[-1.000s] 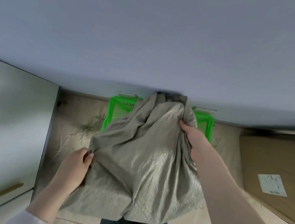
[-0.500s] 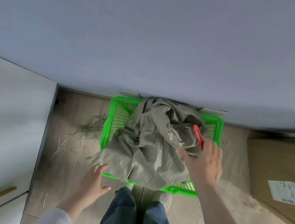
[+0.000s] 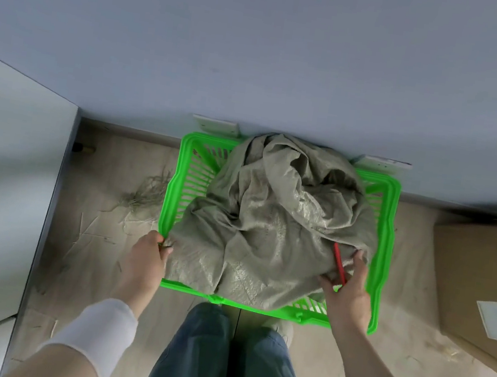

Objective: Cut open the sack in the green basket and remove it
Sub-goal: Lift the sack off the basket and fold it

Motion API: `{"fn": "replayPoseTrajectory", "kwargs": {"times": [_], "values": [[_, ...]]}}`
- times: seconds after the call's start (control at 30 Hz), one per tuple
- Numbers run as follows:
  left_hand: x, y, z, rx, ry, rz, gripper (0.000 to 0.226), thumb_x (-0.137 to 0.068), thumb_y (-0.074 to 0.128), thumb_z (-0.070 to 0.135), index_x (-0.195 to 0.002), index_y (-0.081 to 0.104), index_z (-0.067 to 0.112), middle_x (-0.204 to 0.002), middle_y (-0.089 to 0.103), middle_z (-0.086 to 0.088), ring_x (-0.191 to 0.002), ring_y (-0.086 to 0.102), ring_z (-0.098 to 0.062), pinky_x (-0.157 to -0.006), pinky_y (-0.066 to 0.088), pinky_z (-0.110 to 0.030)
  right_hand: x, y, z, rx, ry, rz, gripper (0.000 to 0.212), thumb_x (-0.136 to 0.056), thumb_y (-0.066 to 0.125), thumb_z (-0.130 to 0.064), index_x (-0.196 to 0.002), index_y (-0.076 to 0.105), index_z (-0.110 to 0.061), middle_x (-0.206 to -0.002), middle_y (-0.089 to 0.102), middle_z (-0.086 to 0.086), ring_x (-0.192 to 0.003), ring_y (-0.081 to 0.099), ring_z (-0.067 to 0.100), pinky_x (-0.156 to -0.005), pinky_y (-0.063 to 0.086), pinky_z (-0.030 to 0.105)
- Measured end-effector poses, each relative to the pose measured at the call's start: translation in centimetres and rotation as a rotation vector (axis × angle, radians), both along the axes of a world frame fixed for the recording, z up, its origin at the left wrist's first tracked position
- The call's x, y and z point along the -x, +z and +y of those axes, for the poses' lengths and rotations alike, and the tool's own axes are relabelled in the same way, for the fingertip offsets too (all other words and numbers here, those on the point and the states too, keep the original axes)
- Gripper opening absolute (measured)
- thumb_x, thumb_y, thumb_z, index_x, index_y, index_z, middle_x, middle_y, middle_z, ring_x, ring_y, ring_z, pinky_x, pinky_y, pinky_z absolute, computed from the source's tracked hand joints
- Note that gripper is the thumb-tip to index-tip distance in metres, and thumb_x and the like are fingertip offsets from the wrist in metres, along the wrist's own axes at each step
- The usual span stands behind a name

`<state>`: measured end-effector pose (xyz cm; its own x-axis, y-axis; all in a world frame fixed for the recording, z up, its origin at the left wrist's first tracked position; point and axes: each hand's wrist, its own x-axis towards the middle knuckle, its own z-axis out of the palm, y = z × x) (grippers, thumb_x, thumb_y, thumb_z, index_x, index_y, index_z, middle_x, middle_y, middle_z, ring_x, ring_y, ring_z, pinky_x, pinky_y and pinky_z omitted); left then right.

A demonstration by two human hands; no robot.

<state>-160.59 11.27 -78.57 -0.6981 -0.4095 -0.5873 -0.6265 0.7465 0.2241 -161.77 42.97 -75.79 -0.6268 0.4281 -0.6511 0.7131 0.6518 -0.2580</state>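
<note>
1. While your left hand [image 3: 147, 254] grips the near-left corner of the sack [image 3: 268, 223], your right hand [image 3: 347, 285] holds a slim red tool [image 3: 339, 263] against the sack's near-right fold, with its fingers spread on the cloth. You cannot tell from here what kind of blade it has.
2. The tool lies close to your own thumb and fingers, so a slip along the slack cloth could nick them. Loose weave is likely to bunch and snag rather than part, so pull it taut first.
3. The sack sits heaped and crumpled in the green basket [image 3: 385, 239] and spills over its left and near rims. If you pull sideways, the light basket may drag along with it.
4. The basket stands on the floor [image 3: 96, 262], with its far rim at the foot of the wall and its near rim just beside your legs [image 3: 201, 357].
5. A cabinet [image 3: 6, 154] closes the left side and a cardboard box [image 3: 478, 268] closes the right, leaving a strip of floor on each side. Loose fibres [image 3: 144, 196] litter the left strip, so straight up looks like the freest way out.
</note>
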Motion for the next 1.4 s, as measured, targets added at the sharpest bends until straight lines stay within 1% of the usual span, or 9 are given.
{"fn": "replayPoseTrajectory", "kwargs": {"times": [0.1, 0.43, 0.67, 0.87, 0.97, 1.07, 1.2, 1.27, 1.4], "values": [[0.1, 0.6, -0.6, -0.002, -0.026, 0.084, 0.015, -0.092, 0.049, 0.009, -0.086, 0.057, -0.002, -0.079, 0.061, -0.022, -0.077, 0.058, -0.039, -0.067, 0.042, -0.042, 0.3, -0.2, -0.5, -0.035, 0.024, 0.045, 0.02, -0.087, 0.053, -0.011, -0.102, 0.058, 0.002, -0.091, 0.064, 0.03, -0.086, 0.059, 0.044, -0.063, 0.04, 0.039], [1.1, 11.9, 2.7, -0.234, 0.506, 0.486, 0.019, -0.099, 0.03, 0.007, -0.09, 0.044, 0.013, -0.076, 0.047, -0.003, -0.071, 0.042, -0.017, -0.061, 0.034, -0.02, 0.7, 9.9, 0.5, 0.077, -0.309, 0.41, 0.015, -0.096, 0.04, -0.016, -0.085, 0.046, -0.007, -0.065, 0.046, 0.007, -0.066, 0.042, 0.03, -0.059, 0.027, 0.035], [1.8, 14.4, 1.6, -0.141, 0.573, 0.509, 0.014, -0.098, 0.033, 0.008, -0.091, 0.045, 0.012, -0.087, 0.048, -0.012, -0.083, 0.042, -0.021, -0.073, 0.028, -0.029, 2.2, 14.6, 0.1, 0.094, -0.209, 0.455, 0.033, -0.096, 0.041, -0.019, -0.064, 0.03, -0.018, -0.058, 0.039, 0.003, -0.055, 0.036, 0.018, -0.053, 0.027, 0.035], [-0.1, 16.7, 1.3, -0.252, 0.577, 0.343, 0.016, -0.096, 0.041, 0.013, -0.087, 0.052, 0.02, -0.076, 0.055, 0.003, -0.081, 0.05, -0.025, -0.075, 0.036, -0.035, -0.6, 15.5, 0.8, 0.036, 0.071, 0.578, 0.028, -0.081, 0.036, -0.034, -0.076, 0.047, -0.009, -0.097, 0.035, -0.004, -0.079, 0.037, 0.013, -0.067, 0.033, 0.029], [0.2, 17.5, 1.9, -0.303, 0.458, 0.224, 0.014, -0.097, 0.043, 0.02, -0.104, 0.055, 0.022, -0.082, 0.06, 0.002, -0.086, 0.056, -0.022, -0.071, 0.038, -0.033, -0.5, 15.7, 1.1, 0.093, 0.089, 0.477, 0.02, -0.086, 0.037, -0.034, -0.075, 0.047, -0.021, -0.084, 0.047, -0.005, -0.067, 0.044, 0.012, -0.055, 0.033, 0.024], [1.6, 17.1, 2.5, -0.214, 0.195, 0.12, 0.041, -0.091, 0.049, 0.04, -0.124, 0.051, 0.017, -0.116, 0.055, -0.008, -0.104, 0.053, -0.024, -0.081, 0.036, -0.031, 1.1, 15.1, 1.1, 0.143, 0.047, 0.281, 0.024, -0.096, 0.043, -0.019, -0.072, 0.041, -0.02, -0.058, 0.045, 0.001, -0.054, 0.042, 0.015, -0.051, 0.029, 0.032], [4.5, 17.2, 3.0, -0.121, -0.202, 0.053, 0.097, -0.064, 0.072, 0.057, -0.144, 0.018, 0.042, -0.139, 0.034, -0.004, -0.114, 0.05, -0.021, -0.089, 0.047, -0.037, 4.6, 14.4, -0.2, 0.262, 0.063, 0.253, 0.014, -0.096, 0.041, -0.017, -0.084, 0.046, -0.011, -0.061, 0.046, 0.002, -0.059, 0.043, 0.023, -0.056, 0.031, 0.036], [5.6, 17.1, 3.1, -0.014, -0.362, 0.015, 0.105, -0.057, 0.066, 0.07, -0.141, 0.006, 0.052, -0.143, 0.026, -0.003, -0.12, 0.048, -0.024, -0.087, 0.05, -0.04, 5.7, 13.8, -0.6, 0.289, 0.098, 0.265, 0.017, -0.095, 0.044, -0.018, -0.079, 0.046, -0.013, -0.061, 0.044, 0.001, -0.059, 0.042, 0.023, -0.058, 0.031, 0.035], [6.2, 16.5, 3.3, 0.114, -0.489, 0.075, 0.098, -0.05, 0.051, 0.082, -0.139, 0.026, 0.049, -0.144, 0.022, -0.001, -0.127, 0.041, -0.024, -0.081, 0.054, -0.041, 6.7, 13.4, -0.6, 0.276, 0.178, 0.273, 0.01, -0.091, 0.053, -0.023, -0.1, 0.054, -0.025, -0.068, 0.051, -0.006, -0.062, 0.048, 0.018, -0.062, 0.038, 0.034]]}}
